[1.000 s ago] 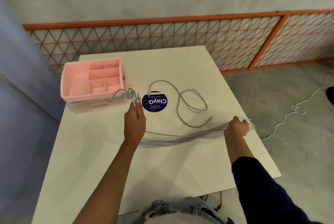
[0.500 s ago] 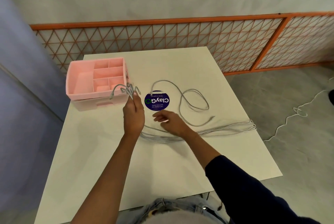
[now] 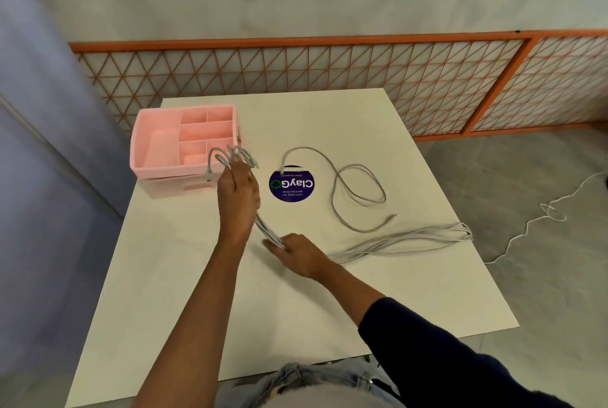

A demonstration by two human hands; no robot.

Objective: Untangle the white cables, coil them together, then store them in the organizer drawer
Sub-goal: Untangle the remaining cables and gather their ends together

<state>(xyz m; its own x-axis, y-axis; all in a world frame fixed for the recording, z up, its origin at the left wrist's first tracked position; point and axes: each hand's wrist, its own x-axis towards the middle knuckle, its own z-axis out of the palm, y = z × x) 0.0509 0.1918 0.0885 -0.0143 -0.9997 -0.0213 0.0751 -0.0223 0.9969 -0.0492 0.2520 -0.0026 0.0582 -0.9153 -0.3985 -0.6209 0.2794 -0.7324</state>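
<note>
A bundle of white cables (image 3: 404, 239) lies across the white table (image 3: 184, 276), folded back at the right edge. My left hand (image 3: 238, 200) grips one end of the bundle, and several plug ends fan out above its fingers in front of the pink organizer (image 3: 158, 147). My right hand (image 3: 296, 253) holds the same bundle a short way below the left hand, fingers closed round the strands. One loose white cable (image 3: 358, 187) curls by itself on the table right of a round purple sticker (image 3: 291, 184). The organizer's drawer (image 3: 174, 187) sits shut beneath its open compartments.
An orange lattice fence (image 3: 296, 72) runs behind the table. Another thin white cord (image 3: 533, 220) trails on the grey floor to the right. The table's right edge is close to the folded end of the bundle.
My right hand let go of the far right end of the bundle, moved left across the table, and now holds the strands just below my left hand. The left hand stayed put.
</note>
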